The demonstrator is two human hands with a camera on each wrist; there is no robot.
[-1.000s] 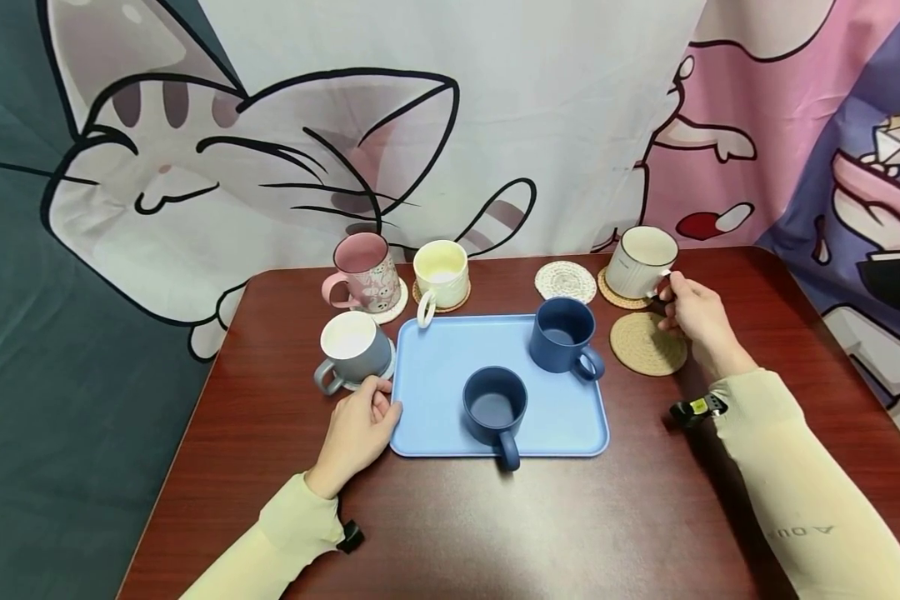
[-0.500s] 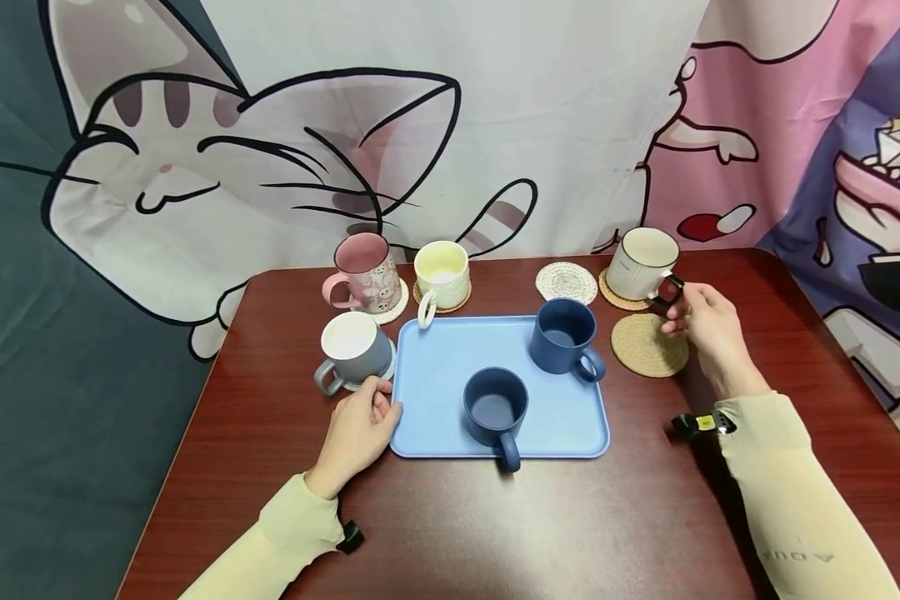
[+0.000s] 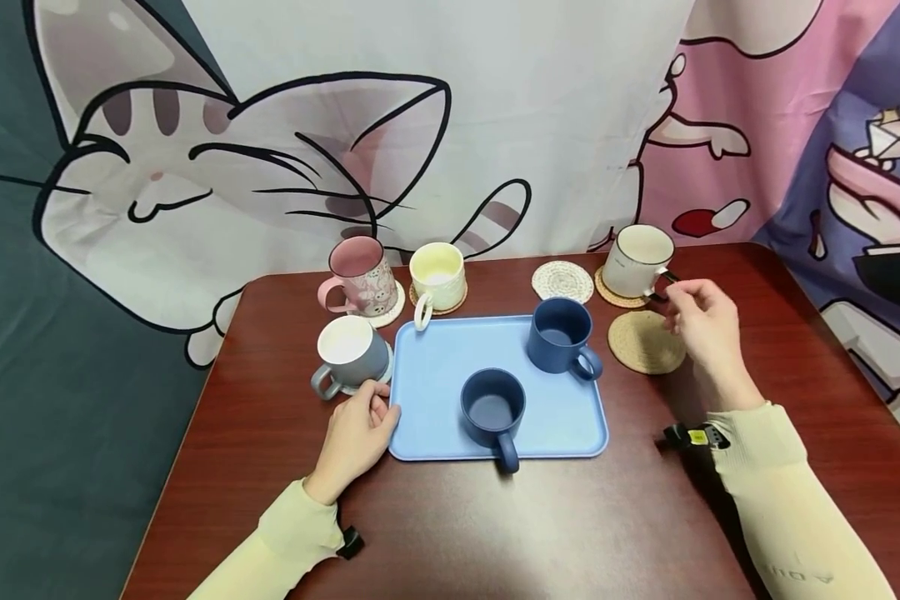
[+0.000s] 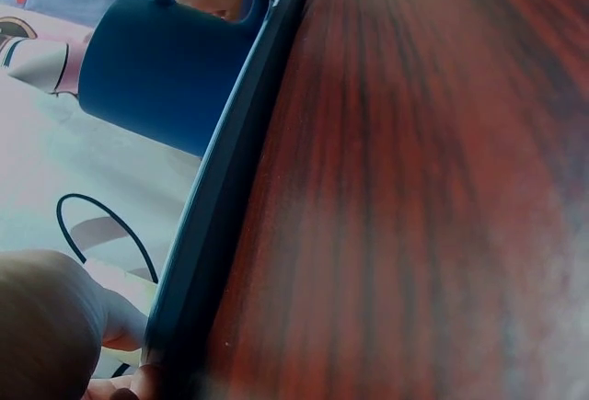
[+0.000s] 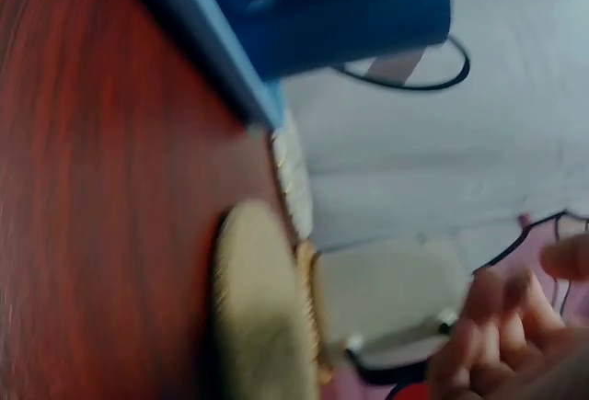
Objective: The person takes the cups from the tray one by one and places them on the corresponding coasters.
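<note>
My left hand (image 3: 356, 429) holds the left edge of a light blue tray (image 3: 457, 350), thumb over the rim. On the tray stand two dark blue mugs, one front centre (image 3: 492, 404) and one back right (image 3: 558, 329). At the right, my right hand (image 3: 705, 325) is beside the dark handle of a white mug (image 3: 637, 262), which stands on a woven coaster. In the right wrist view, the fingers (image 5: 497, 326) are loosely bent and apart from that handle, with nothing between them. Near this hand lies a round tan coaster (image 3: 647, 343).
Left of the tray are a pink mug (image 3: 363, 275), a pale yellow mug (image 3: 438, 279) and a grey mug (image 3: 352, 350), each on a coaster. A white lace coaster (image 3: 562, 282) lies behind the tray. A printed curtain (image 3: 555, 100) hangs behind the table (image 3: 570, 533).
My right hand has come off the white mug's handle and drawn slightly right of it. The mug stays on its coaster. My left hand stays at the tray, and the head view has shifted a little.
</note>
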